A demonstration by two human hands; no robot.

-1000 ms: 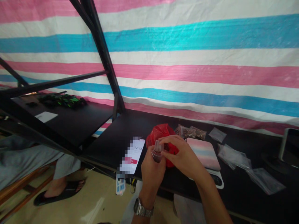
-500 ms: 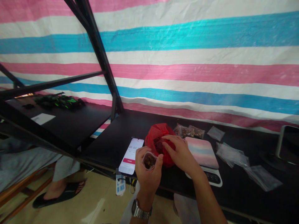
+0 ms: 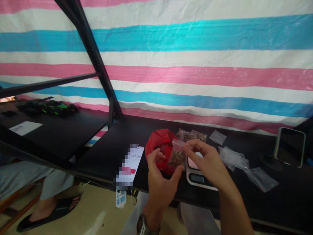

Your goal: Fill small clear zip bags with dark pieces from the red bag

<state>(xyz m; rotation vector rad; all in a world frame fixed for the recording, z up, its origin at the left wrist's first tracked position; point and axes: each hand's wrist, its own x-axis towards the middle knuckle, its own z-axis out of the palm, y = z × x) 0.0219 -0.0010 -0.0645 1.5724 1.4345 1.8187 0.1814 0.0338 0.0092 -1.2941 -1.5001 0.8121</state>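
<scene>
My right hand (image 3: 207, 160) pinches the top corner of a small clear zip bag (image 3: 178, 157) filled with brown bits too small to name. The bag hangs upright between my hands, in front of an open red plastic bag (image 3: 158, 140). My left hand (image 3: 161, 182) is open, thumb and fingers spread, its thumb tip at the lower edge of the zip bag. Partly hidden under my right hand is a white scale (image 3: 192, 179) with a small display and a pinkish top.
Filled zip bags (image 3: 188, 135) lie behind the red bag. Flat clear bags (image 3: 233, 158) are spread on the black table at right, near a device on a stand (image 3: 290, 147). A phone (image 3: 135, 160) shows a timer at left. A person's sandalled foot (image 3: 52, 209) is lower left.
The filled zip bag has gone from my left hand's grip to my right hand's pinch. My right hand has left the red bag and moved right. The view has shifted slightly right.
</scene>
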